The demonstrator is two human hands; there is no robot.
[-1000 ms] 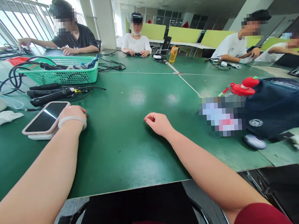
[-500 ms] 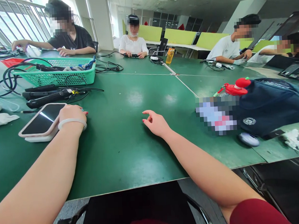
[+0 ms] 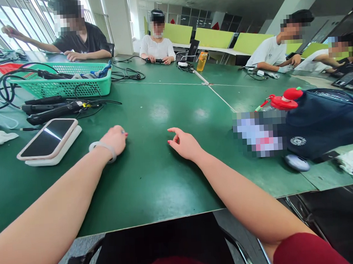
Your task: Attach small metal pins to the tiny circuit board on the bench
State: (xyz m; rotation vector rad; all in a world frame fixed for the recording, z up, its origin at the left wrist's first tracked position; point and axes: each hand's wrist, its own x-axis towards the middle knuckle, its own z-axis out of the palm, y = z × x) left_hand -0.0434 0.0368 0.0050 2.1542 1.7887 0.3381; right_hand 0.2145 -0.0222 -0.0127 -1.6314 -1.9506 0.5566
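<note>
My left hand rests on the green table with its fingers curled under and nothing in them; a pale bracelet sits on the wrist. It lies well to the right of a pink-edged phone, which lies face up on a white pad. My right hand hovers low over the table a short way to the right, forefinger and thumb apart, holding nothing.
A green basket of cables and black devices sit at the far left. A dark blue backpack, a red-lidded bottle and a small white object lie at the right. Several people sit round the table's far side.
My left hand has left the phone's edge and slid right toward the table's middle. My right hand has uncurled slightly, its forefinger now out.
</note>
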